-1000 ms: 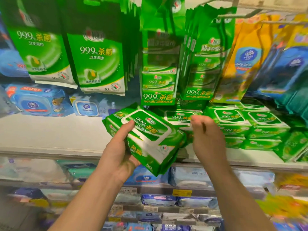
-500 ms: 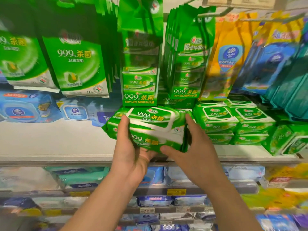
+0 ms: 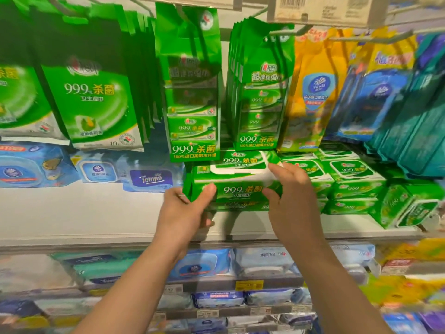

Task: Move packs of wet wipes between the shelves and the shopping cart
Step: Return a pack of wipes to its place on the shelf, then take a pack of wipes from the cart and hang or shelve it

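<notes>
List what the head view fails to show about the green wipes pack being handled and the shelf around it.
- Underside of the green wipes pack, head view: hidden by both hands; set down or lifted, unclear.
- Left hand fingers: behind the pack.
- Price label: cut by the top edge, blurred.
- Lower shelf tags: too small.
- Shopping cart: out of frame.

Two bare forearms rise from the lower edge of the view, no sleeves on either. The left hand (image 3: 183, 213) wears a thin silvery ring; the right hand (image 3: 292, 203) wears nothing.
</notes>
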`<action>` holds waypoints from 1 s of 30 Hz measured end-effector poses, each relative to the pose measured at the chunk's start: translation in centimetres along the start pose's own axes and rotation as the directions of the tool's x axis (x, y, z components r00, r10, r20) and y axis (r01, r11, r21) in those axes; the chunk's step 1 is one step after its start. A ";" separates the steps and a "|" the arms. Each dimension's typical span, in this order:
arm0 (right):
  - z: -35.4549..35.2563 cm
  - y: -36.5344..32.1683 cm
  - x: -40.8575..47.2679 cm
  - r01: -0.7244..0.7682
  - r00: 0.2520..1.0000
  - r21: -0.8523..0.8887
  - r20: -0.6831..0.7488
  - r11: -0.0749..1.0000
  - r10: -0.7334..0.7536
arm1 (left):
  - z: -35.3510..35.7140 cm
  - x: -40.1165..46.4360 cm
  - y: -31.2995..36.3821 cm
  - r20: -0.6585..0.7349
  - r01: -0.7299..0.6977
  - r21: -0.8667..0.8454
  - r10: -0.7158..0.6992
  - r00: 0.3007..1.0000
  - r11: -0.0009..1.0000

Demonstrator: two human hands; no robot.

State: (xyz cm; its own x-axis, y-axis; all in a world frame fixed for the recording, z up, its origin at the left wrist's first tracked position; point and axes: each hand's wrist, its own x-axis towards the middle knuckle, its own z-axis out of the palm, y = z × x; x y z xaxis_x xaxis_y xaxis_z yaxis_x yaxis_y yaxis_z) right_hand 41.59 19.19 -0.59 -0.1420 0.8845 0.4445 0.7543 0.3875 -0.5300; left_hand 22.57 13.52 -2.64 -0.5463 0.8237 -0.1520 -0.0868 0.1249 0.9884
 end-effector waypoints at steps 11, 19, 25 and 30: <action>2.2 0.8 0.4 0.318 0.943 -0.312 0.010 0.895 -0.332 | -0.9 2.2 -0.7 0.204 -0.592 0.603 0.614 0.762 0.534; 3.0 0.2 2.0 0.288 0.952 -0.323 -0.007 0.901 -0.307 | -0.5 3.5 0.8 0.226 -0.458 0.646 0.421 0.879 0.610; 3.5 0.5 2.5 0.271 0.955 -0.308 -0.035 0.912 -0.296 | 0.0 4.7 1.1 0.219 -0.407 0.637 0.353 0.910 0.655; 3.3 0.5 2.1 0.276 0.959 -0.318 0.023 0.907 -0.283 | -0.7 4.0 1.4 0.233 -0.424 0.618 0.361 0.903 0.662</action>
State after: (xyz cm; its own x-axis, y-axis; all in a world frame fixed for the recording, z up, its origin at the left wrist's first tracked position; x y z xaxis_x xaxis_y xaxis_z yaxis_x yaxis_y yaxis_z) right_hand 39.58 22.05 -2.31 -0.3647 0.7441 0.5597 0.8487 0.5129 -0.1288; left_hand 19.71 16.60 -1.86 -0.3306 0.9177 0.2203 0.6893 0.0754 0.7205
